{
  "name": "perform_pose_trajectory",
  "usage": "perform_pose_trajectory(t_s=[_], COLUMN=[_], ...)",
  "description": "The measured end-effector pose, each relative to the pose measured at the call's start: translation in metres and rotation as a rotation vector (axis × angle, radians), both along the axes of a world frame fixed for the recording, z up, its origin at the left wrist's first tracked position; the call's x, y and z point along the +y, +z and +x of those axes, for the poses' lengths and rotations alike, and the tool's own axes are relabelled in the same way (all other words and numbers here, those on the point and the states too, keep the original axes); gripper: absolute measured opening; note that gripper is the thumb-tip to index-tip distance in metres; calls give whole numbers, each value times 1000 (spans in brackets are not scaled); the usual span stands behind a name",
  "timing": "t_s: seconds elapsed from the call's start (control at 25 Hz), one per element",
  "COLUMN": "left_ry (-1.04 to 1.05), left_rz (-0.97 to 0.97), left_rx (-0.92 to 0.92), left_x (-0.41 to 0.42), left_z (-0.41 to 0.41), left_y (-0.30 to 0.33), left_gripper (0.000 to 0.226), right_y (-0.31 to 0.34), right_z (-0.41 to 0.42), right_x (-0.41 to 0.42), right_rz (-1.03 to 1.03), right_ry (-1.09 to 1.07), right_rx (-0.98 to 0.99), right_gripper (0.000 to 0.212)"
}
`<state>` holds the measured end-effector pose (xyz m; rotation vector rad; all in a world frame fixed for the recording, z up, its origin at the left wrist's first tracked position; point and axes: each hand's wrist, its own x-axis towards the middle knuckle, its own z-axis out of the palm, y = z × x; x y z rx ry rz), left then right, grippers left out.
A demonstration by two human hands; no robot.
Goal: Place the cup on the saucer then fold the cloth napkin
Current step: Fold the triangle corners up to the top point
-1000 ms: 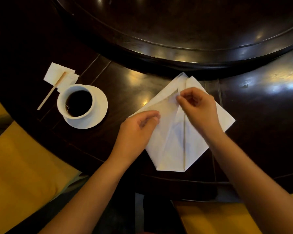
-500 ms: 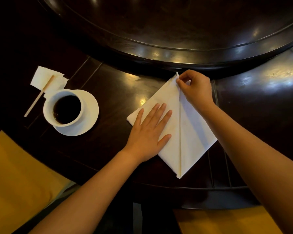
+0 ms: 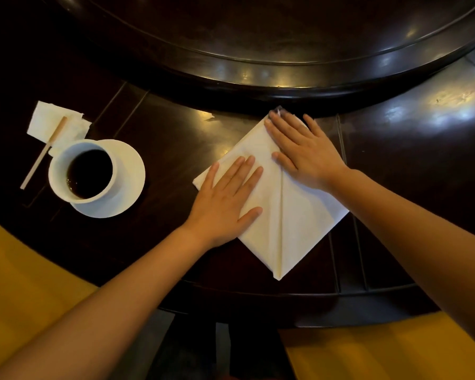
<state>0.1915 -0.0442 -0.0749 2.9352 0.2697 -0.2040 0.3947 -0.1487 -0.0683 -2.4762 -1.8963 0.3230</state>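
A white cloth napkin (image 3: 294, 226) lies on the dark table, folded into a diamond with a crease down its middle. My left hand (image 3: 225, 204) presses flat on its left half, fingers straight. My right hand (image 3: 302, 149) lies flat on the upper right half, fingertips near the top corner. To the left, a white cup (image 3: 83, 171) of dark drink stands on a white saucer (image 3: 129, 171).
A paper napkin (image 3: 50, 122) with a wooden stirrer (image 3: 44, 152) across it lies behind the cup. A raised round turntable (image 3: 258, 72) fills the back of the table (image 3: 422, 160). Yellow seat cushions (image 3: 19, 270) sit below the table's near edge.
My right hand let go of the napkin's top corner and flattened onto the right half. My left hand stays pressed on the left half.
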Motion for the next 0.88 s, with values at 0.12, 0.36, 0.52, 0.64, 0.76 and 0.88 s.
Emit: perform_pose_trajectory(t_s=[0.12,0.36,0.52,0.64,0.76,0.88], left_ry=[-190,-460,-626,-656,-672,-393], left_rz=[-7,-9,-54,-53,-117,-114], left_rx=[12,-25,-40,-21,-32,-210], left_x=[11,-17,-42,-54,-61,-44], left_z=[19,-2,-38,-64,-79,-49], left_y=[1,-3,-2,2,8,19], left_gripper=[69,62,61,61,62,56], right_y=[-4,-1,2,2,2,1], right_z=[2,1,0,-2,-2,-2], right_x=[0,0,0,1,1,1], right_rz=[14,4,-6,-15,-23,-21], right_ry=[24,16,9,5,-3,-1], right_rx=[0,18,18,9,1,-2], right_gripper=[59,58,58,58,60,63])
